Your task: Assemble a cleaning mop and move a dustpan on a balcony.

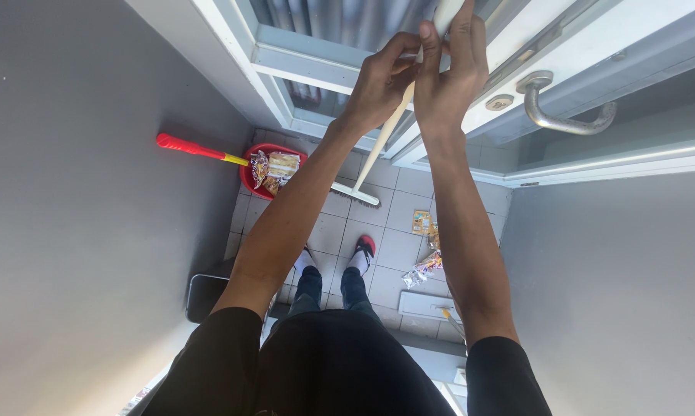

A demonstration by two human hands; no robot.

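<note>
Nearest the camera are the person's dark shorts and two raised forearms. Both hands grip the top of a pale broom handle (390,127): the left hand (380,86) curls around the stick from the side, and the right hand (451,73) wraps it just above, fingers closed, so the two touch each other. Held high and close together, they steady the long stick, which slopes down between the arms to the broom head (355,193) resting on the tiled floor (397,250). Beyond the person's feet in red-and-black slippers (365,246), a few snack wrappers (424,266) lie loose on the tiles to the right. Farther left, a red dustpan (249,173) with a red and yellow handle holds more wrappers, near the bristles. Farthest, a white door with a metal lever handle (559,115) stands just beside the right hand.
</note>
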